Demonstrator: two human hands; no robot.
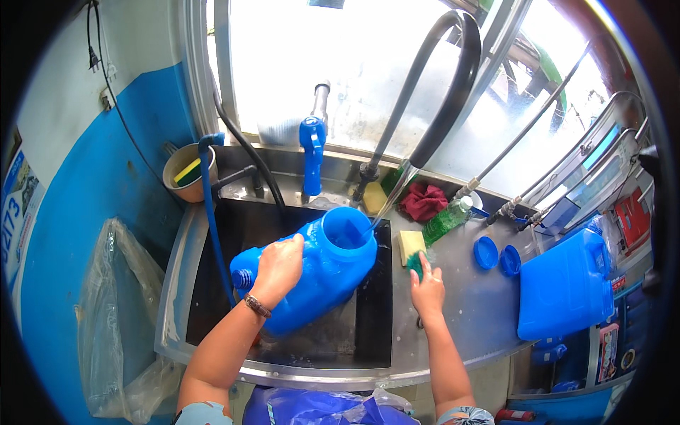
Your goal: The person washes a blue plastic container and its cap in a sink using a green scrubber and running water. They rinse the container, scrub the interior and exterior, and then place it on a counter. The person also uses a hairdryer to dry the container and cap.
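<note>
"So, what's biggest?"
"The steel sink counter. A blue jug is tilted in its basin, mouth toward the back right corner."
"And the other jug?"
"At the counter's right end, also blue."
"The hands?"
"The left hand is closed on the first jug's upper side. The right hand is half open, past the basin's right edge."
"Next?"
"A green bottle near the counter's back edge, then a yellow sponge just beside the basin's right edge."
"Under the right fingers?"
"A green scouring pad — touched, but I cannot tell whether it's gripped. Last, two blue caps — just left of the other jug."
</note>
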